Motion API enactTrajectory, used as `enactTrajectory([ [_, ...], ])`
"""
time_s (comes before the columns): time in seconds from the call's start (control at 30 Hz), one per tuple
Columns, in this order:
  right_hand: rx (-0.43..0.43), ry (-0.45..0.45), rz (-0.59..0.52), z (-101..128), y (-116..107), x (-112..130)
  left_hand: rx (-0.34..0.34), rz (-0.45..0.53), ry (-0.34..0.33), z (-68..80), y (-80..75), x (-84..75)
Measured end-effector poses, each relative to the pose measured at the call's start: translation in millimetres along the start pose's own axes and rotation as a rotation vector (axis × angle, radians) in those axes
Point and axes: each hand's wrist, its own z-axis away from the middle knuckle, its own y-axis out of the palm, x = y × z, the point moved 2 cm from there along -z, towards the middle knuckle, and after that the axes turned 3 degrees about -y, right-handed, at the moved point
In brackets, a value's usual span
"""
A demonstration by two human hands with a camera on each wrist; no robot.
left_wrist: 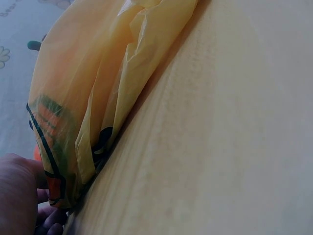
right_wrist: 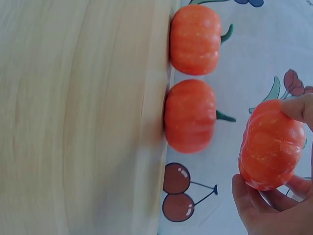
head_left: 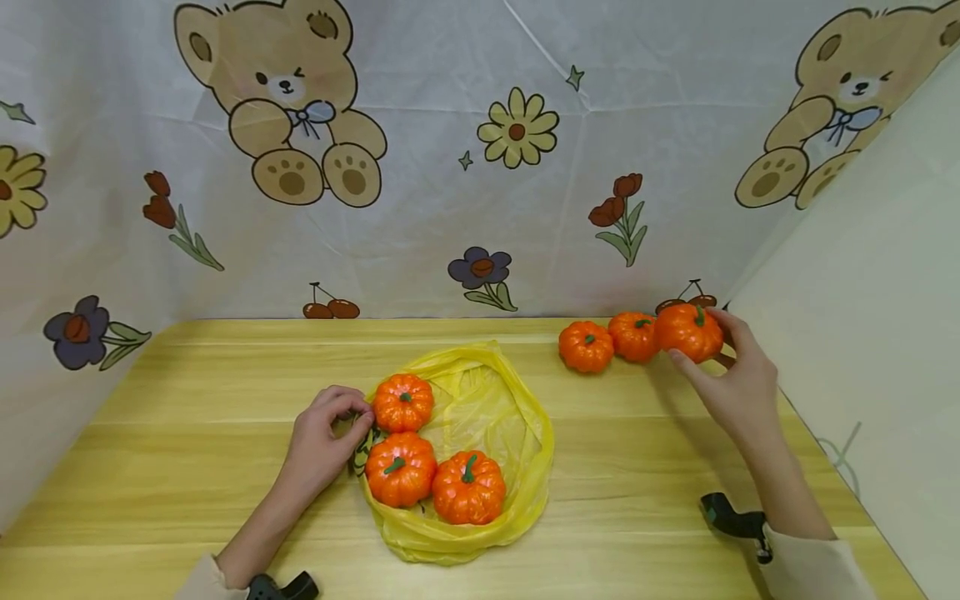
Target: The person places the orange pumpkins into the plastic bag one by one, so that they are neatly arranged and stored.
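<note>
**Six small pumpkins, one bag, two hands: layout seen from the head view**

We read the scene from left to right. The left hand [head_left: 324, 433] lies on the wooden surface [head_left: 187, 450] at the 9 o'clock edge of the yellow plastic bag [head_left: 517, 425]; its grip is narrow, the fingers curled and pinching the bag's rim, which the left wrist view shows as bunched film [left_wrist: 98, 88] held against the fingertips [left_wrist: 46, 220]. The bag lies open and flat, its mouth facing up. Inside it we count three pumpkins: one at 12 o'clock [head_left: 402, 402], one at 7 o'clock [head_left: 400, 469] and one at 5 o'clock [head_left: 468, 487], the lower two touching.

Further right, at the back edge of the surface, we count three more in a row running left to right along the printed backdrop [head_left: 465, 167]: a first pumpkin [head_left: 586, 346], a second pumpkin [head_left: 632, 336] touching it, and the held pumpkin [head_left: 688, 332]. The right hand [head_left: 738, 383] has its grip round this last one, thumb on one side and fingers on the other; the right wrist view shows it [right_wrist: 271, 144] off the surface and apart from its neighbour [right_wrist: 190, 116].

The bag lies at about 8 o'clock from the held pumpkin, well apart from it. The left hand is the nearer to the bag; the right hand alone is near the row. Total: six pumpkins, one bag.
</note>
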Motion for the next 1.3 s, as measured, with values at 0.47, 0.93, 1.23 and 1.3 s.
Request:
enactTrajectory([
  [0.47,0.09,-0.064,-0.042,6.6,16.7,24.4,0.004,-0.001,-0.008,-0.1,1.1,-1.2],
  [0.93,0.184,-0.149,-0.083,16.2,43.3,52.1,-0.004,-0.004,0.005,-0.2,-0.3,-1.0],
  [1.23,0.207,-0.172,-0.117,19.4,55.2,63.8,0.002,0.003,0.0,-0.2,-0.5,-0.2],
  [1.3,0.217,-0.177,-0.124,20.6,57.1,66.6,0.002,0.007,0.001,-0.2,-0.5,-0.3],
])
